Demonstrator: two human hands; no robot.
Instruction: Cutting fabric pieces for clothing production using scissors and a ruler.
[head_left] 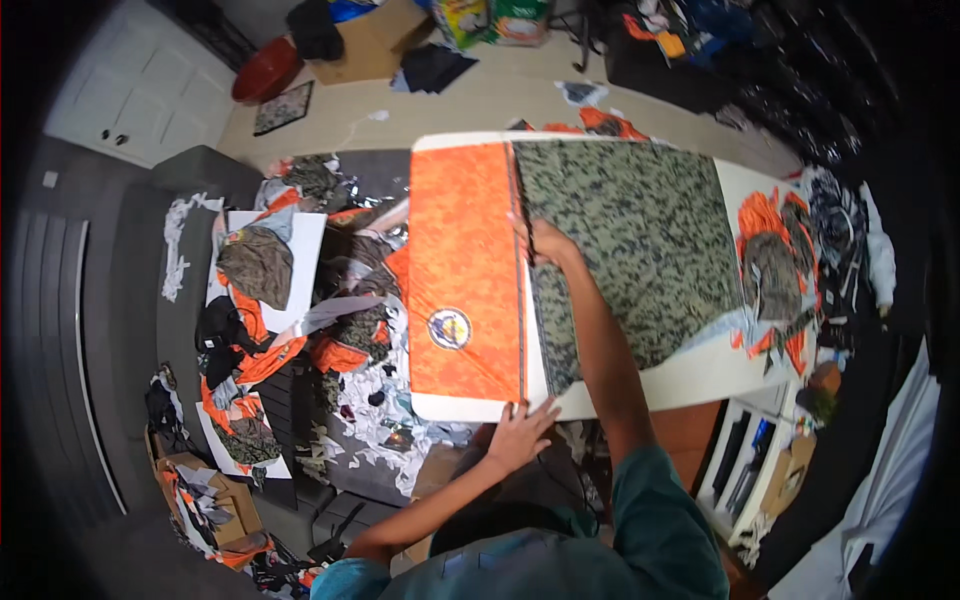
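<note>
The orange fabric panel [465, 270] lies flat beside the camouflage fabric [640, 250] on the white bench [690, 375], its near edge pinned by the spread, empty left hand [520, 435], while the right hand [545, 240] is closed in a narrow grip at the seam, contents indiscernible.

On the table [700, 375] I see two fabric sheets side by side, one [462, 270] left, the other [640, 250] right. My right hand [545, 240] rests at their seam, my left hand [520, 432] on the near edge. Scraps [775, 270] lie at the right end, cuttings [300, 300] left of the table.
</note>
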